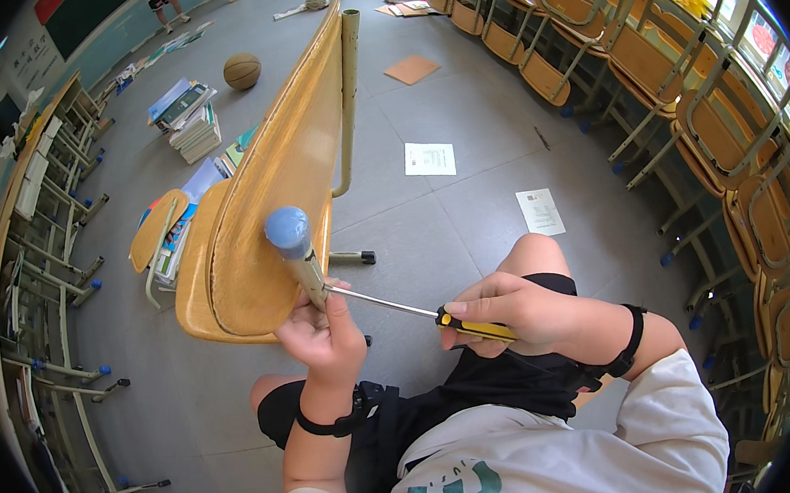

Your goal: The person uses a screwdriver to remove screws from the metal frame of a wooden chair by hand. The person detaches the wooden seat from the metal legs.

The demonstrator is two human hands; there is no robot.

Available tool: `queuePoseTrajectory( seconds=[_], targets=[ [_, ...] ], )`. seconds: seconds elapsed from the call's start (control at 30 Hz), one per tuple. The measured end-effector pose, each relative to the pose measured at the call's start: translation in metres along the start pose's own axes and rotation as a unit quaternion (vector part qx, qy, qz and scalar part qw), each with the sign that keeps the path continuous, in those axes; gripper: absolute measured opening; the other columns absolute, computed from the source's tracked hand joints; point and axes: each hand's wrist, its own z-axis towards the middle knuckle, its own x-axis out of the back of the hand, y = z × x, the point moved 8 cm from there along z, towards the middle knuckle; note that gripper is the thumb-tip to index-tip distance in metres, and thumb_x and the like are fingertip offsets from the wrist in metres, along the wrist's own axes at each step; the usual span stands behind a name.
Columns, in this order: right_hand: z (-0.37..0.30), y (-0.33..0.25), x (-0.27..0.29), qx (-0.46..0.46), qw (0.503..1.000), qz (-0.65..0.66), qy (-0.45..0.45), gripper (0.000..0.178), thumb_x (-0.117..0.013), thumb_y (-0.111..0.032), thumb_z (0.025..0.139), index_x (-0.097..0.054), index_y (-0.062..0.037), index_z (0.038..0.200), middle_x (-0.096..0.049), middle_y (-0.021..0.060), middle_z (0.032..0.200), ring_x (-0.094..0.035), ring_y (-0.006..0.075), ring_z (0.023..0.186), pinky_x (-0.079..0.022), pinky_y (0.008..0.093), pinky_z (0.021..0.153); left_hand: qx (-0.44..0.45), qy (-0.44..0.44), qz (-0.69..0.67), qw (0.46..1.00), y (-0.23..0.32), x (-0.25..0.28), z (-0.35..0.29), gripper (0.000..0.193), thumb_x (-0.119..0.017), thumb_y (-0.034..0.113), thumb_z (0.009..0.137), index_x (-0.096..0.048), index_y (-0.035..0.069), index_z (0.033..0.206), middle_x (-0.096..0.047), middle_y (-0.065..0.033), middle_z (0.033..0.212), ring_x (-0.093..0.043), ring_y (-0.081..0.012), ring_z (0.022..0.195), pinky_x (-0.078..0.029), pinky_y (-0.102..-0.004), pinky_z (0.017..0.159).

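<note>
In front of me, a piece of school furniture with a varnished wooden board (266, 173) and pale metal tubes stands tipped on its edge. One metal tube leg (309, 278) points toward me, ending in a blue rubber cap (288, 231). Fingers of my left hand (320, 333) close around this leg from below, partly hidden behind it, with the thumb beside the screwdriver's tip. My right hand (499, 312) grips a screwdriver (477, 327) by its yellow and black handle. Its thin steel shaft runs left, and the tip meets the leg just above my left thumb.
Stacked books (192, 123) and a basketball (242, 72) lie beyond the board. Paper sheets (430, 159) and a brown board (411, 68) are scattered on the floor. Rows of wooden chairs (652, 64) line the right; desks (45, 221) line the left. Someone's legs (166, 11) show far back.
</note>
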Motion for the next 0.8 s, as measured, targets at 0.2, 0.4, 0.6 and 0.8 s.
queuePoseTrajectory(
  seconds=[0.2, 0.4, 0.6, 0.8],
  targets=[
    [-0.019, -0.046, -0.017, 0.203, 0.814, -0.525, 0.142, 0.029, -0.058, -0.023, 0.093, -0.051, -0.0004, 0.077, -0.038, 0.0000, 0.057, -0.036, 0.0094, 0.040, -0.027, 0.0265, 0.035, 0.002, -0.013, 0.019, 1.000, 0.003, -0.002, 0.002, 0.028, -0.053, 0.001, 0.093, -0.028, -0.002, 0.106, -0.060, -0.0199, 0.086, -0.059, -0.0191, 0.079, -0.049, -0.0305, 0.074],
    [-0.053, -0.043, -0.067, 0.461, 0.326, -0.782, 0.265, 0.022, -0.068, -0.015, 0.083, -0.063, 0.0055, 0.091, -0.040, 0.0004, 0.058, -0.039, 0.0085, 0.044, -0.031, 0.0246, 0.038, -0.002, -0.008, 0.021, 1.000, 0.002, -0.001, 0.001, 0.032, -0.054, 0.000, 0.092, -0.029, -0.003, 0.112, -0.060, -0.0201, 0.089, -0.059, -0.0190, 0.078, -0.049, -0.0295, 0.072],
    [-0.013, -0.018, 0.000, 0.067, 0.971, -0.212, 0.084, 0.038, -0.049, -0.029, 0.100, -0.059, 0.0073, 0.096, -0.042, -0.0028, 0.062, -0.034, 0.0064, 0.048, -0.028, 0.0228, 0.043, 0.034, 0.007, 0.012, 0.999, -0.004, 0.000, -0.002, 0.034, -0.055, -0.001, 0.091, -0.029, -0.003, 0.112, -0.061, -0.0205, 0.090, -0.059, -0.0185, 0.078, -0.048, -0.0274, 0.071],
    [-0.052, -0.041, -0.064, 0.453, 0.277, -0.809, 0.250, 0.032, -0.077, -0.010, 0.072, -0.064, 0.0047, 0.098, -0.046, 0.0025, 0.062, -0.040, 0.0115, 0.045, -0.032, 0.0250, 0.040, 0.041, -0.007, 0.011, 0.999, -0.004, -0.001, -0.003, 0.036, -0.054, -0.002, 0.091, -0.026, -0.002, 0.114, -0.060, -0.0220, 0.092, -0.060, -0.0204, 0.082, -0.049, -0.0294, 0.073]
  ],
)
